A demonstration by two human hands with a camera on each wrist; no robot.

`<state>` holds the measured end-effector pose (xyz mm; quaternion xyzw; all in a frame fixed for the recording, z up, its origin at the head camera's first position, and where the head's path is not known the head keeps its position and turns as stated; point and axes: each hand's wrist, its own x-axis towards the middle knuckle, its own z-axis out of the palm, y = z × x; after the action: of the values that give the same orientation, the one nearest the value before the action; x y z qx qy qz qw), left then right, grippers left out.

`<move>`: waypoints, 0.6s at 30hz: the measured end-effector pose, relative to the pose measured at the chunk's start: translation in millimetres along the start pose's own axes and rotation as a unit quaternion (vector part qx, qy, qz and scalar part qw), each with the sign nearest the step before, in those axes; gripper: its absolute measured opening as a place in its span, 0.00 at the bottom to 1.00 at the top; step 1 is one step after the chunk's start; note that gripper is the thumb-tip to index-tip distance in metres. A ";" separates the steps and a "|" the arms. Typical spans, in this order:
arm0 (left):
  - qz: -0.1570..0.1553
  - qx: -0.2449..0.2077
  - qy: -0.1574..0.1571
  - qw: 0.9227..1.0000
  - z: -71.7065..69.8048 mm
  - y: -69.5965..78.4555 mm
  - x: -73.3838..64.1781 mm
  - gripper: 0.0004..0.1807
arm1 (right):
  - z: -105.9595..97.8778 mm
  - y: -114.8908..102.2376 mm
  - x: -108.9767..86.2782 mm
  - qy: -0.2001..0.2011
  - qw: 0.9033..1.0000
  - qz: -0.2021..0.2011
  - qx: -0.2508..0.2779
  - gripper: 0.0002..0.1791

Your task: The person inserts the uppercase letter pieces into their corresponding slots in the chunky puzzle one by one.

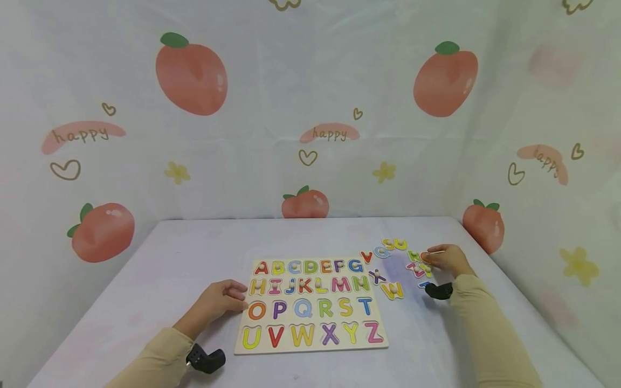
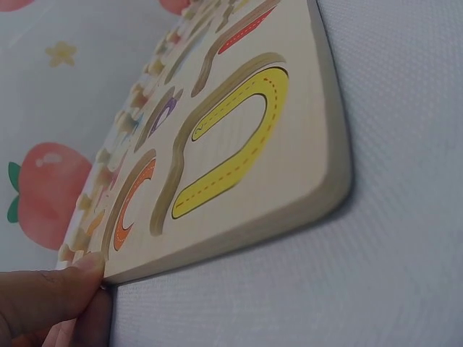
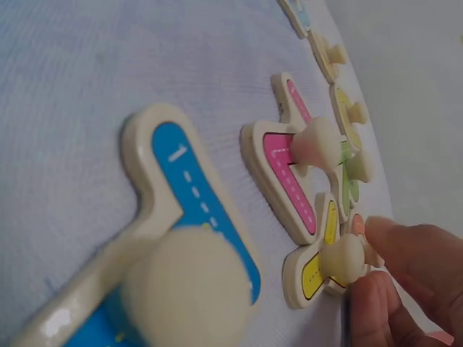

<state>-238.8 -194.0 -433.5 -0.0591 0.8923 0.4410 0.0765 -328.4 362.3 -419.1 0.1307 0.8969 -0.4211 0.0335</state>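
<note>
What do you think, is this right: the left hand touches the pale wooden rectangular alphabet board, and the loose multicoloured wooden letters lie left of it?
The side is wrong: the head view shows the loose letters lying right of the alphabet board. The left hand does touch it.

Smooth, matt wooden board (image 2: 309,137)

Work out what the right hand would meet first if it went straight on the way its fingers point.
The right hand would probably meet the green R piece first, just beyond the orange letter piece it pinches, though depth is hard to judge.
</note>
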 end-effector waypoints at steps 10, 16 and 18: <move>-0.001 0.003 0.001 1.000 0.1 1.4 -0.8 0.24 | 4.7 -1.3 0.7 0.026 0.999 -0.007 -0.044 0.17; -0.004 0.001 -0.004 1.000 -0.3 1.7 0.3 0.24 | 8.2 -11.9 -5.0 0.076 0.994 -0.055 -0.055 0.16; -0.008 0.000 -0.004 1.000 -0.6 2.2 0.0 0.24 | 11.5 -19.2 -5.6 0.069 0.995 -0.060 -0.040 0.18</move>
<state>-239.2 -193.2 -431.4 -0.0648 0.8915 0.4405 0.0838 -328.6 340.7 -411.3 0.1044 0.9193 -0.3763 -0.0484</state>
